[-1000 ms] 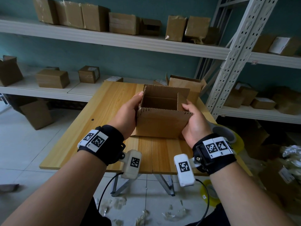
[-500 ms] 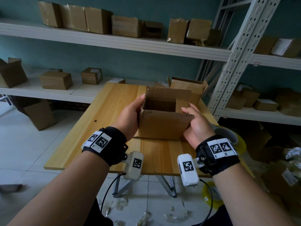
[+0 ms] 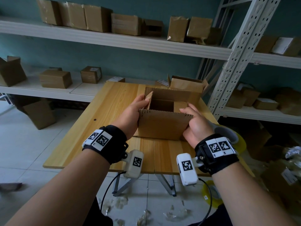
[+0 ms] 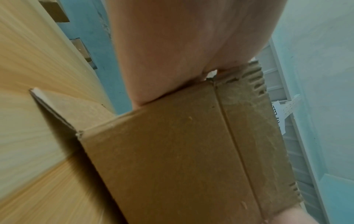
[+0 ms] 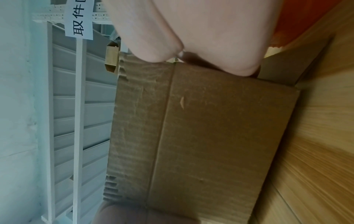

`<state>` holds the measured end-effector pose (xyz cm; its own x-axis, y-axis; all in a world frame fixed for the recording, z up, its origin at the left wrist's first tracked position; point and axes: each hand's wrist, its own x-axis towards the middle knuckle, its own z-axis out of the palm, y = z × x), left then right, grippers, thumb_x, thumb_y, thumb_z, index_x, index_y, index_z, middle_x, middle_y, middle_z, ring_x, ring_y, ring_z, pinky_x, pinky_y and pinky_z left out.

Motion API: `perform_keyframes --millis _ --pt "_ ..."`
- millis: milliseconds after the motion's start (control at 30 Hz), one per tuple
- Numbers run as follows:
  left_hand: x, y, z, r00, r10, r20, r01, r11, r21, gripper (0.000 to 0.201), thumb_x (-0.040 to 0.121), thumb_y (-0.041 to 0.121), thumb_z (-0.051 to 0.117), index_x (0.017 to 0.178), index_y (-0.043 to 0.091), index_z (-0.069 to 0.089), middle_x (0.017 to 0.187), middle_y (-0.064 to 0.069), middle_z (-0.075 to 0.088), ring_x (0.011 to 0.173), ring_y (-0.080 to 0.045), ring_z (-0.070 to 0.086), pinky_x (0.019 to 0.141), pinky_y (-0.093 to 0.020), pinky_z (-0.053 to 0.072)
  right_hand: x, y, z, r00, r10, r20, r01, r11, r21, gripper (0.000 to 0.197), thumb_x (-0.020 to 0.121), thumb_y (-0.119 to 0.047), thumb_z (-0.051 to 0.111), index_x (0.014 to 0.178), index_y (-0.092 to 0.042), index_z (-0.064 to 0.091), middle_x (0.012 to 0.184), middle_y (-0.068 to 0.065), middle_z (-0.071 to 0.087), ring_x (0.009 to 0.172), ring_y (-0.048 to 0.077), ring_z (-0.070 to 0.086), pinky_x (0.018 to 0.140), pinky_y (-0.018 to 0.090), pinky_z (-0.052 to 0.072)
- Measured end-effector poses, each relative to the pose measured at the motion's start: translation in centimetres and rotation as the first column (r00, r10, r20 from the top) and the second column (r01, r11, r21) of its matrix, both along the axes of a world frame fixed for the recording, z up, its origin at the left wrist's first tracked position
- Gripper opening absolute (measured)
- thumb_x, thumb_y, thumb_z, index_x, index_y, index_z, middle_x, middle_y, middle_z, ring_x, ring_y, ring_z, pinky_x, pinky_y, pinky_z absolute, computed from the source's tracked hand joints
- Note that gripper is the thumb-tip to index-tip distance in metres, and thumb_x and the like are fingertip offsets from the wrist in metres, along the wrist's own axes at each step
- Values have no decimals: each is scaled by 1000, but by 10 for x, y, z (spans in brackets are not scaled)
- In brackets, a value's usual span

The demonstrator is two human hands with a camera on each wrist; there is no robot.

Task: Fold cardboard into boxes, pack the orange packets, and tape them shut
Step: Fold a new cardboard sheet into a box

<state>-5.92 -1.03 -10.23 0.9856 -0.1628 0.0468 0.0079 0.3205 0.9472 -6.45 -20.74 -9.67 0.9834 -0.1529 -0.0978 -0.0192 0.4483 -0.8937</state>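
An open brown cardboard box (image 3: 162, 126) stands on the wooden table (image 3: 101, 128), its near flap upright. My left hand (image 3: 130, 115) grips the box's left side, and its thumb pushes the left flap inward. My right hand (image 3: 197, 124) grips the near right corner, with fingers laid over the right flap, which is bent into the box. In the left wrist view the palm (image 4: 182, 45) lies against the box wall (image 4: 172, 151). The right wrist view shows the right hand (image 5: 201, 30) on the box (image 5: 210, 128). No orange packet shows clearly; an orange patch (image 5: 306, 19) sits behind that hand.
A second open box (image 3: 187, 84) stands at the table's far edge. A tape roll (image 3: 228, 134) lies at the table's right edge behind my right wrist, and another roll (image 3: 210, 191) lies on the floor. White shelves with boxes and a rack post (image 3: 236, 51) surround the table.
The left flap has tipped inward under my thumb, and the right flap has been pushed lower into the box. Both hands stay on the box's sides.
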Motion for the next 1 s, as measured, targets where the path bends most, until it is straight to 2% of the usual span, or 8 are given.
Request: perform_keyframes --millis 133,233,333,467,633,767,867,1000 --pt "3 -1 -1 1000 11 -16 -12 999 -36 74 96 34 65 163 20 37 151 -16 56 123 -28 69 85 -31 60 0 0 -1 1000 6 -1 -6 1000 4 51 102 0 55 150 -16 47 128 23 63 98 27 66 87 37 54" --pt "6 -1 -2 999 29 -44 -31 999 -42 63 105 26 61 162 17 37 144 -16 61 105 -22 74 80 -31 62 -3 0 2 999 45 2 -45 999 -11 28 103 0 52 118 -22 60 110 17 66 93 25 66 86 36 53" --pt "7 -2 -2 997 37 -66 -38 999 -8 57 107 19 57 161 20 38 137 -15 63 86 -19 74 74 -29 64 -6 0 2 997 71 9 -70 997 -39 31 103 1 51 103 -29 58 112 18 66 94 27 66 91 40 53" --pt "5 -1 0 997 33 -74 -33 999 2 48 107 12 55 153 20 47 129 -16 67 75 -16 71 65 -26 61 -4 0 0 998 57 16 -56 997 -50 30 103 1 52 112 -26 60 124 24 64 97 29 67 97 44 52" --pt "5 -1 1 997 40 -72 -37 999 37 30 106 8 54 129 26 62 115 -11 70 75 -16 69 73 -32 60 2 0 -6 999 41 -23 -43 996 -76 53 101 -2 55 153 -16 48 128 25 65 101 30 67 90 41 55" --pt "6 -1 -1 996 44 -78 -41 998 49 33 106 5 53 131 26 62 123 -12 71 79 -17 70 77 -35 61 6 0 -9 1000 18 -23 -21 994 -110 56 100 -2 55 155 -11 47 119 21 64 101 30 66 90 40 53" --pt "4 -2 1 996 42 -82 -40 999 33 36 107 2 47 129 25 63 119 -12 72 74 -16 69 71 -32 61 8 0 -10 1000 6 -15 -8 995 -101 55 101 0 55 154 -8 46 120 24 62 108 34 62 100 45 49" --pt "4 -3 1 994 64 -83 -62 998 19 41 107 -3 41 129 24 63 116 -13 71 68 -13 70 67 -30 61 10 -1 -8 1000 1 7 0 995 -100 51 102 0 53 151 -14 48 113 20 65 104 31 64 97 42 50"
